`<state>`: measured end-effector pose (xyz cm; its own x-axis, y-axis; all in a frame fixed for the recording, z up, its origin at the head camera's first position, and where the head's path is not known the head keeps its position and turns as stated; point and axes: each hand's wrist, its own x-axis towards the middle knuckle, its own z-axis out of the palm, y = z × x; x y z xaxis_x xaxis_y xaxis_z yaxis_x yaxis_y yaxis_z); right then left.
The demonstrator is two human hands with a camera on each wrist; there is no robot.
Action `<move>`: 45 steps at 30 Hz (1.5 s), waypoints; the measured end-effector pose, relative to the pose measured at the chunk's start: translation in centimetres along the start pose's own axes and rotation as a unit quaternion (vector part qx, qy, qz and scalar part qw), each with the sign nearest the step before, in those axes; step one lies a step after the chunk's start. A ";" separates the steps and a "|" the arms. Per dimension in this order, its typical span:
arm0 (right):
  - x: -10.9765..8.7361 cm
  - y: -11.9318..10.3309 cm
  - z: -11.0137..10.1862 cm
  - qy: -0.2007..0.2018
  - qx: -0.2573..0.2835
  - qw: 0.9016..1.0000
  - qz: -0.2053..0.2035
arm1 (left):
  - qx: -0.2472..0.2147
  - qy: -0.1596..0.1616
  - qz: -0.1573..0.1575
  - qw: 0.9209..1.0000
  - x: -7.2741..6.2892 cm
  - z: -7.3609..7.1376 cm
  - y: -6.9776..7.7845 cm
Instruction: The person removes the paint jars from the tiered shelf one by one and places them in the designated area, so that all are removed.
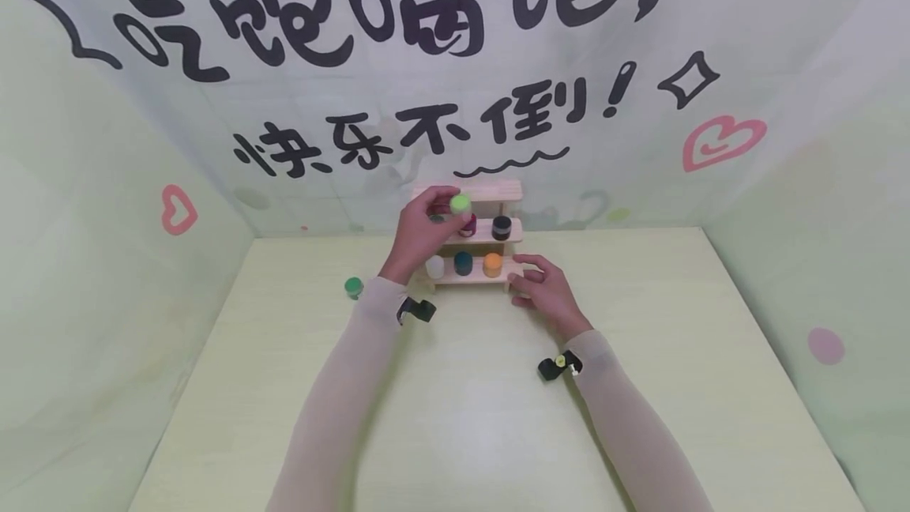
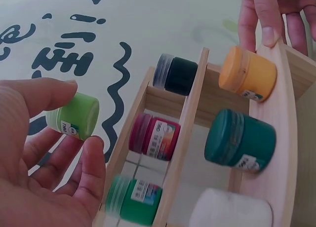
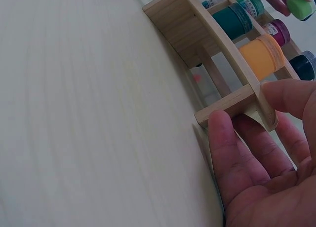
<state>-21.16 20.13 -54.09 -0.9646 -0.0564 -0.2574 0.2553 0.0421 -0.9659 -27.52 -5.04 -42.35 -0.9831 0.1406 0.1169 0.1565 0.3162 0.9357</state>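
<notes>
My left hand point(image 1: 421, 234) pinches a light green paint jar point(image 2: 79, 116) between thumb and fingers, held up in front of the stepped wooden rack point(image 1: 509, 191). With thumb and fingers my right hand point(image 3: 264, 153) grips the right end of the rack's lowest shelf. That shelf bears an orange jar point(image 2: 248, 74), a teal jar point(image 2: 241, 139) and a white jar point(image 2: 231, 209). On the tier behind stand a black jar point(image 1: 501, 227), a magenta jar point(image 2: 155, 136) and a green jar point(image 2: 134, 198). In the head view, the left hand partly covers the rack's left side.
Another green jar point(image 1: 353, 288) stands on the pale wooden table point(image 1: 462, 417), left of the rack and near the left sleeve. Close behind the rack hangs a white backdrop point(image 1: 355, 212) with large black characters. Pale side walls flank the table.
</notes>
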 end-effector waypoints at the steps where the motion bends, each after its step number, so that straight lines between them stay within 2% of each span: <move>1: 0.0 0.0 0.0 0.000 -0.001 1.000 0.000 | 0.005 0.000 -0.001 1.000 -0.1 -0.2 -0.2; 13: -0.1 0.0 0.2 0.001 0.004 1.000 -0.004 | -0.002 0.013 0.010 1.000 -2.0 -2.9 -1.8; 22: -0.1 0.1 0.1 0.005 0.003 1.000 0.000 | 0.011 0.014 0.041 0.999 -3.3 -4.6 -2.4; 32: 0.0 0.1 0.1 0.007 -0.001 1.000 0.004 | 0.033 0.038 0.029 0.998 -4.7 -7.2 -3.4; 37: 0.0 0.2 0.1 0.004 -0.004 1.000 0.003 | 0.054 0.051 0.013 0.997 -5.7 -8.6 -4.7; 45: 0.0 -0.1 0.2 0.005 -0.019 1.000 0.006 | 0.056 0.074 -0.003 0.996 -7.1 -10.9 -8.2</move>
<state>-21.20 19.90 -53.99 -0.9624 -0.0453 -0.2677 0.2636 0.0815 -0.9612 -22.84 -18.87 -47.19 -0.9859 0.0019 0.1674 0.1526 0.4210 0.8941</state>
